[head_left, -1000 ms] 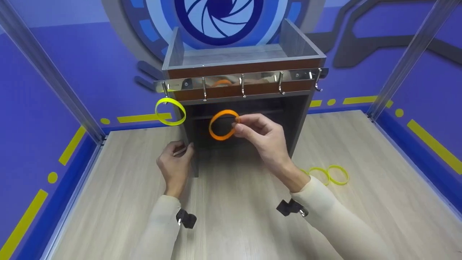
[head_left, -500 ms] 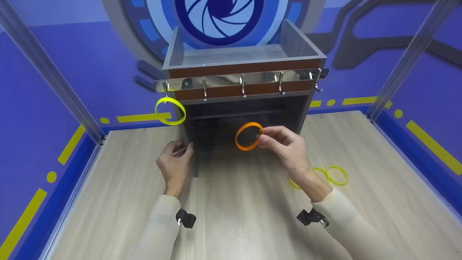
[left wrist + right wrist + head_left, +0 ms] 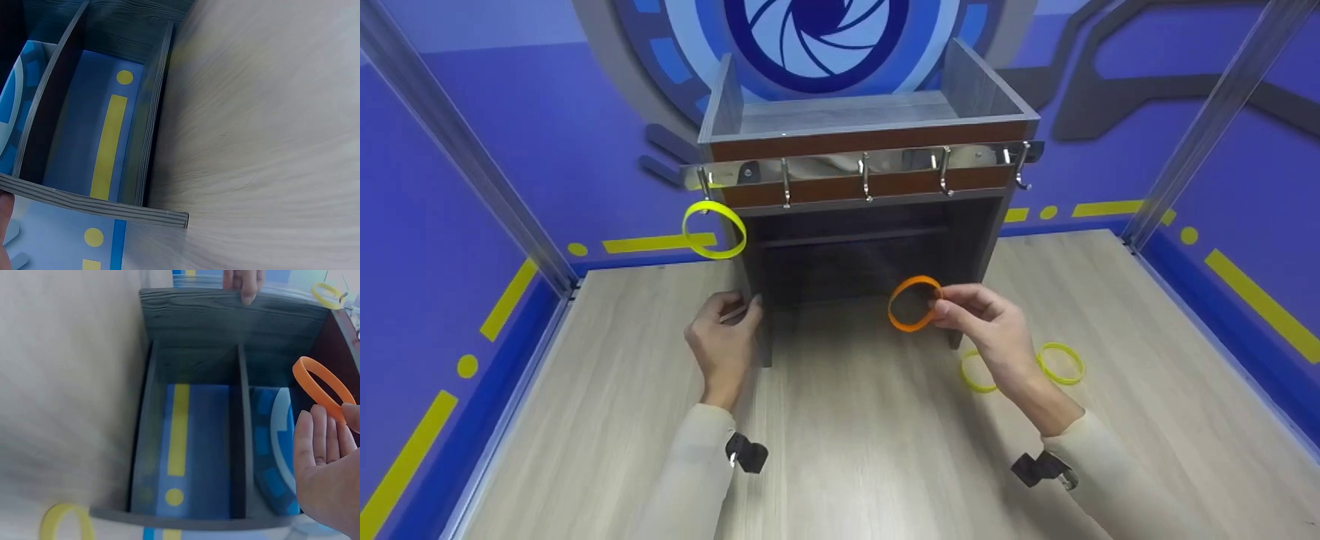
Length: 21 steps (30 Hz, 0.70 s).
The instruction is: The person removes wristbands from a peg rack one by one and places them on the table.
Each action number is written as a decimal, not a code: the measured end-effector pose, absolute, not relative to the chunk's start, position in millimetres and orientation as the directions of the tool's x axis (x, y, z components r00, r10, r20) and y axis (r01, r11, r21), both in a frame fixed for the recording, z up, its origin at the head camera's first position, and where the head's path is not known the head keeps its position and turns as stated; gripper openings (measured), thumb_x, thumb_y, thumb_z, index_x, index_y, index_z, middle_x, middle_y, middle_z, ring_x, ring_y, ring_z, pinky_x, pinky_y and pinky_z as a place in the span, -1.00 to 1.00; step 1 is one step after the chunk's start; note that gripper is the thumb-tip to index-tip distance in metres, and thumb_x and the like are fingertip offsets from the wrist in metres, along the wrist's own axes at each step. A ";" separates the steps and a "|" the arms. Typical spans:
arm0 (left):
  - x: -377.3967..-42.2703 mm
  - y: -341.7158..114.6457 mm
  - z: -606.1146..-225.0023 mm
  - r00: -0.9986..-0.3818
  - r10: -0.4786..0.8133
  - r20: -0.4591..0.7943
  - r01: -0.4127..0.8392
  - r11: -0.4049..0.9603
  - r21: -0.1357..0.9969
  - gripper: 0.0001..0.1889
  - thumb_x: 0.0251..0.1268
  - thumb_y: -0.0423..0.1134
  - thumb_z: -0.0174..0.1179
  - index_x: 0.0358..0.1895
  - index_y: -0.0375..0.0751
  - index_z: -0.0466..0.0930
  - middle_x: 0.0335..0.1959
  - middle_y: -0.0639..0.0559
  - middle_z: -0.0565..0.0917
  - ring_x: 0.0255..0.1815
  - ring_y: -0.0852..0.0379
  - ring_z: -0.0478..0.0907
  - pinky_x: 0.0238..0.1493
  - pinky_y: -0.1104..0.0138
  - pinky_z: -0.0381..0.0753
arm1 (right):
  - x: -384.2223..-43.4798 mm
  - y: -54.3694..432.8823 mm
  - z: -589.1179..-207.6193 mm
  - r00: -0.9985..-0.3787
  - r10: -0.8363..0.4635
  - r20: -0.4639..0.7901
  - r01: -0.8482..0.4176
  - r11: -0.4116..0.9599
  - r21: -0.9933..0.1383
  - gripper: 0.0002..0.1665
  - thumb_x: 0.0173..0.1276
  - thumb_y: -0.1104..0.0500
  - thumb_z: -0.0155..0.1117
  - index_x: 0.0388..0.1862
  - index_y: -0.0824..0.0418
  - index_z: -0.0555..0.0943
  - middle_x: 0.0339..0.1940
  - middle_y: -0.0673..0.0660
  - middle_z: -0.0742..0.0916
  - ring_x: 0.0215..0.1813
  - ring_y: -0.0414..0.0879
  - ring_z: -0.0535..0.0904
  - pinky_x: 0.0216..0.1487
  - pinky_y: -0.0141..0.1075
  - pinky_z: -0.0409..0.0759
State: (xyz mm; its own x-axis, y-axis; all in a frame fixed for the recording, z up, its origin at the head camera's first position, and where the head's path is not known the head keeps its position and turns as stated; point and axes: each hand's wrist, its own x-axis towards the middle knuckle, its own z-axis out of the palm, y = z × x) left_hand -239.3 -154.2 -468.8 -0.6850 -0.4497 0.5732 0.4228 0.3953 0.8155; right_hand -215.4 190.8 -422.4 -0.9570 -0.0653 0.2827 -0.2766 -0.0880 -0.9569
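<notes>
The right hand [image 3: 997, 330] pinches an orange wristband [image 3: 911, 327] between thumb and forefinger, its other fingers extended in the right wrist view. The band is in the air before the open front of the grey wood-grain shelf unit [image 3: 979, 86], toward the unit's right side in the head view. The left hand [image 3: 724, 337] grips the front edge of the unit's left side panel, low down; the right wrist view shows fingertips over that edge. A metal hook rail [image 3: 825, 166] runs across the unit's upper front, with a yellow wristband [image 3: 716, 256] hanging from its leftmost hook [image 3: 704, 184]. To the right of and in front of the unit, two more yellow bands lie flat on the pale wood-look floor [image 3: 847, 450]: the nearer band [image 3: 981, 389], partly covered by the right hand, and the farther band [image 3: 1065, 382] just beyond the right forearm. Behind the unit stands a blue and purple wall [image 3: 510, 135] with painted yellow dashes and dots.
</notes>
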 end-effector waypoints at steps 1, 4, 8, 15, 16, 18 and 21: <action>-239.2 -154.0 -468.9 -0.687 -0.451 0.570 0.421 0.392 0.818 -0.84 0.16 -0.45 0.53 -0.27 -0.39 0.73 -0.30 -0.14 0.79 -0.25 -0.02 0.81 -0.16 0.22 0.85 | -214.8 194.2 -424.5 -0.961 -0.062 0.269 -0.263 -0.079 -0.961 -0.68 0.46 0.34 0.44 0.09 0.51 0.67 0.00 0.51 0.74 -0.08 0.15 0.78 0.09 -0.05 0.79; -239.5 -153.8 -469.2 -0.684 -0.454 0.572 0.421 0.395 0.817 -0.85 0.16 -0.44 0.52 -0.27 -0.40 0.73 -0.30 -0.15 0.79 -0.25 -0.02 0.81 -0.16 0.22 0.85 | -213.4 204.1 -430.6 -0.973 -0.054 0.223 -0.220 -0.061 -0.974 -0.68 0.45 0.29 0.47 0.09 0.46 0.69 0.00 0.47 0.76 -0.06 0.18 0.78 0.14 -0.05 0.77; -240.1 -154.0 -469.3 -0.676 -0.453 0.581 0.430 0.398 0.810 -0.85 0.15 -0.45 0.52 -0.28 -0.40 0.72 -0.30 -0.16 0.80 -0.25 -0.03 0.81 -0.17 0.24 0.85 | -211.9 216.9 -438.4 -0.985 -0.056 0.166 -0.165 -0.026 -0.986 -0.60 0.45 0.23 0.49 0.12 0.48 0.66 -0.02 0.38 0.79 -0.05 0.17 0.79 0.20 -0.06 0.75; -239.9 -154.2 -470.1 -0.676 -0.459 0.576 0.434 0.383 0.815 -0.84 0.13 -0.47 0.54 -0.28 -0.41 0.73 -0.30 -0.16 0.79 -0.25 -0.04 0.81 -0.18 0.23 0.85 | -208.4 235.9 -451.1 -0.991 -0.053 0.120 -0.122 0.046 -0.991 -0.54 0.48 0.14 0.49 0.15 0.47 0.66 0.01 0.37 0.79 -0.01 0.14 0.79 0.18 -0.09 0.76; -239.9 -154.2 -470.1 -0.676 -0.460 0.576 0.434 0.383 0.815 -0.84 0.13 -0.47 0.54 -0.28 -0.41 0.73 -0.30 -0.16 0.79 -0.25 -0.04 0.81 -0.18 0.21 0.86 | -207.9 238.3 -452.7 -0.992 -0.052 0.118 -0.120 0.048 -0.992 -0.54 0.48 0.14 0.49 0.15 0.47 0.66 0.01 0.38 0.78 -0.02 0.12 0.79 0.17 -0.10 0.76; -240.1 -154.1 -470.0 -0.674 -0.463 0.576 0.436 0.379 0.816 -0.83 0.13 -0.47 0.54 -0.28 -0.41 0.73 -0.30 -0.17 0.79 -0.25 -0.08 0.81 -0.18 0.15 0.86 | -206.8 243.0 -456.0 -0.992 -0.049 0.114 -0.117 0.057 -0.991 -0.55 0.48 0.15 0.48 0.15 0.46 0.66 0.02 0.37 0.79 -0.03 0.11 0.79 0.15 -0.13 0.77; -240.5 -154.0 -469.8 -0.675 -0.462 0.575 0.440 0.373 0.817 -0.84 0.14 -0.46 0.54 -0.28 -0.41 0.73 -0.30 -0.18 0.79 -0.26 -0.11 0.81 -0.17 0.07 0.86 | -204.7 250.1 -460.8 -0.993 -0.048 0.108 -0.112 0.078 -0.991 -0.57 0.49 0.16 0.47 0.14 0.45 0.67 0.00 0.28 0.81 -0.03 0.11 0.79 0.14 -0.15 0.78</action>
State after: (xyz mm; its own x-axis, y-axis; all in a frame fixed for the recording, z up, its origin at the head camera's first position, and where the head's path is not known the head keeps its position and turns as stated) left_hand -240.5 -154.0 -469.8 -0.6753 -0.4620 0.5749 0.4399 0.3732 0.8168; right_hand -204.7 250.1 -460.8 -0.9930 -0.0480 0.1081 -0.1116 0.0778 -0.9907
